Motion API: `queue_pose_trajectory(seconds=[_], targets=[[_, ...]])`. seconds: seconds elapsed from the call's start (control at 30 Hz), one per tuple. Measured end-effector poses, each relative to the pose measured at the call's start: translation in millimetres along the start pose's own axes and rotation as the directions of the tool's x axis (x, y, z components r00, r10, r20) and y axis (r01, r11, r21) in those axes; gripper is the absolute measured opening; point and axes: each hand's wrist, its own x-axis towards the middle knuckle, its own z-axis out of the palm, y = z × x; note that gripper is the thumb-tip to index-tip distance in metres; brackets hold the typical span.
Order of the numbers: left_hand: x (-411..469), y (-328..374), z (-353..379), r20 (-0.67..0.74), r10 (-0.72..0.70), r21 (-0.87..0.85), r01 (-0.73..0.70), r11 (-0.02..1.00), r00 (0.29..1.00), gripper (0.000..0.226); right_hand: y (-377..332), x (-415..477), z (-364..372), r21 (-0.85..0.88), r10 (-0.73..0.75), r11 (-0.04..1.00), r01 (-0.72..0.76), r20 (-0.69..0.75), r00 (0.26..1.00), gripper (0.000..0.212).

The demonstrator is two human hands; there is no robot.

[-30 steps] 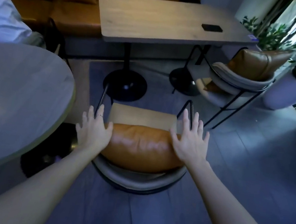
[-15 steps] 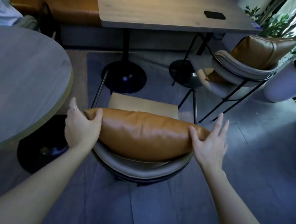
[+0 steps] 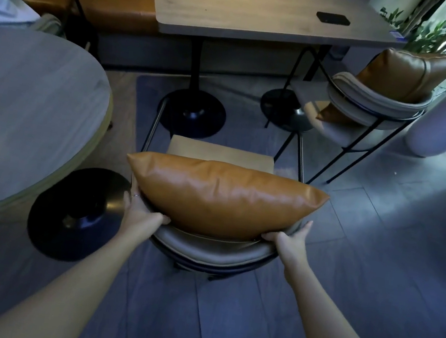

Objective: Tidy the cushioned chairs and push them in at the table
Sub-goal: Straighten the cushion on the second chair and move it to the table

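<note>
Item 1, lower centre of the frame: my left hand [image 3: 142, 212] and right hand [image 3: 290, 241], one at each end of the curved backrest [image 3: 212, 249] of the near chair [image 3: 222, 154]. Each hand wraps the rim, thumb on the inner edge just under the cushion, fingers curled round the outer side and mostly hidden. I judge the paired grip is for pushing the chair forward squarely.

Item 2, centre: tan cushion [image 3: 221, 194], smooth glossy leather-like cover, plump with pointed corners. It stands on its long edge against the backrest, centred, so I take it as already tidied.

Item 3: the backrest itself is a padded grey band on a thin dark metal frame; the seat beyond is flat, pale and square.

Item 4, upper centre: rectangular table [image 3: 240, 6], matt wood-grain top on a black pedestal with a round foot. The near chair faces it but stands clear of its edge, not yet pushed in.

Item 5, upper right: second chair [image 3: 371, 101], same build, angled away from the table, its cushion [image 3: 404, 71] propped crookedly.

Item 6, left: round grey table [image 3: 22, 110].
</note>
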Motion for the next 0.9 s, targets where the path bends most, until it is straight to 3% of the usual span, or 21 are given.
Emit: queue_pose_trajectory(seconds=[0.17,0.27,0.33,0.53,0.73,0.9], targets=[[10,-9,9,0.001,0.035,0.118,-0.035,0.992,0.999,0.131,4,6,13,0.074,0.152,0.986,-0.148,-0.044,0.987,0.112],[9,-11,15,-0.022,0.039,0.191,-0.034,0.981,0.999,0.122,7,4,13,0.083,0.139,0.987,-0.134,-0.057,0.989,0.083],[7,-11,16,-0.027,0.056,0.196,-0.05,0.979,0.998,0.113,7,5,10,0.045,0.121,0.992,-0.119,-0.041,0.992,0.075],[1,-11,15,-0.034,0.13,0.169,-0.123,0.978,0.991,0.091,8,13,5,-0.007,0.083,0.996,-0.083,-0.013,0.996,0.068],[4,-8,22,-0.053,0.171,0.104,-0.165,0.981,0.984,0.108,-4,32,1,-0.042,0.07,0.997,-0.069,0.022,0.997,0.065],[15,1,32,-0.08,0.159,0.104,-0.151,0.983,0.984,0.102,-21,58,1,-0.056,0.052,0.997,-0.051,0.026,0.998,0.07]])
